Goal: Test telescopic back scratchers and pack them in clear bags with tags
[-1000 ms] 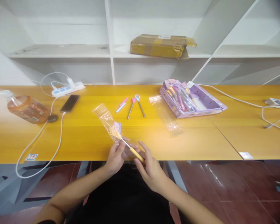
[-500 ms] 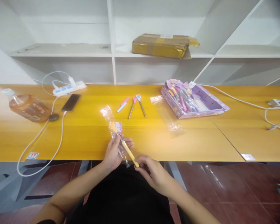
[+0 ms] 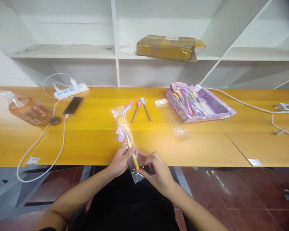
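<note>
A yellow back scratcher with a hand-shaped head and metal shaft lies in a clear plastic bag, head pointing away from me. My left hand grips its handle through the film, thumb on top. At the handle's lower end, my right hand has its fingers curled in a pinch on the bag's film. A pink and purple card shows beside the shaft. Farther back on the table lie a pink-headed scratcher and a blue-headed scratcher, with pink and blue sleeves to their left.
A purple tray of several bagged scratchers stands right, beside a loose clear bag. Left are a drink bottle, a phone, a power strip and a looping white cable. A taped carton rests on the shelf.
The scratcher has slid down inside the bag and turned more upright. My left hand has moved down to the handle, while the right has shifted from the handle's tip to the film beside it.
</note>
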`<state>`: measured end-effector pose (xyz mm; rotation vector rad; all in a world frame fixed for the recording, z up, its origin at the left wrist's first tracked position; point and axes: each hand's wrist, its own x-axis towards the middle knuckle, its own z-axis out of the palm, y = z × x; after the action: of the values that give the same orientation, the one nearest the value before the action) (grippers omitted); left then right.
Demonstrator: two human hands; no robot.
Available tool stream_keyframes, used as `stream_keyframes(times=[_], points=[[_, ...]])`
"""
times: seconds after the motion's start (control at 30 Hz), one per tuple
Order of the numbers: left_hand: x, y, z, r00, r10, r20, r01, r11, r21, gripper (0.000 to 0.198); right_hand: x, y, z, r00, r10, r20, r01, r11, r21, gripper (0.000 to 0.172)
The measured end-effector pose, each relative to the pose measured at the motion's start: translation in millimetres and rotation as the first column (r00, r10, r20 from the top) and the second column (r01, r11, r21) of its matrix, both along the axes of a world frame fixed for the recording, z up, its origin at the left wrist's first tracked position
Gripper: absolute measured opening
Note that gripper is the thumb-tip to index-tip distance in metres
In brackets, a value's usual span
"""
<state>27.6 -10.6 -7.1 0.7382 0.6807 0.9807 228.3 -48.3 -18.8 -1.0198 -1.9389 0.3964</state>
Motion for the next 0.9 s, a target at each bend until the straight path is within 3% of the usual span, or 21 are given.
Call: stream_keyframes(times=[0.23, 0.43, 0.57, 0.7, 0.77, 0.83, 0.9], points=[[-5, 3, -19.3, 0.977, -0.115, -0.178, 0.128, 0.990, 0.060, 0.040, -4, 1, -0.9, 0.998, -0.046, -0.040, 0.048, 0.997, 0.057, 0.033], [-7, 6, -14.9, 0.958, -0.238, -0.159, 0.249, 0.967, 0.055, 0.044, -9, 0, -5.7, 0.997, -0.074, -0.022, 0.074, 0.997, 0.024, 0.033], [-7, 7, -9.4, 0.948, -0.186, -0.258, 0.233, 0.958, 0.165, 0.044, -9, 4, -8.7, 0.996, -0.072, -0.051, 0.073, 0.997, 0.005, 0.031], [-5, 3, -2.1, 0.967, -0.190, -0.169, 0.206, 0.975, 0.079, 0.043, 7, 10, -3.0, 0.988, 0.129, -0.083, -0.130, 0.991, -0.012, 0.028], [-3, 2, 1.4, 0.983, -0.168, -0.071, 0.169, 0.985, 0.017, 0.044, 17, 13, 1.9, 0.967, 0.251, -0.048, -0.251, 0.968, -0.006, 0.047], [-3, 2, 3.5, 0.991, -0.125, -0.037, 0.126, 0.992, 0.019, 0.043, 22, 13, 5.5, 0.955, 0.295, 0.040, -0.295, 0.955, -0.004, 0.062], [-4, 4, 2.9, 0.991, -0.116, -0.071, 0.120, 0.992, 0.047, 0.041, 21, 11, 6.3, 0.947, 0.289, 0.140, -0.293, 0.956, 0.003, 0.051]])
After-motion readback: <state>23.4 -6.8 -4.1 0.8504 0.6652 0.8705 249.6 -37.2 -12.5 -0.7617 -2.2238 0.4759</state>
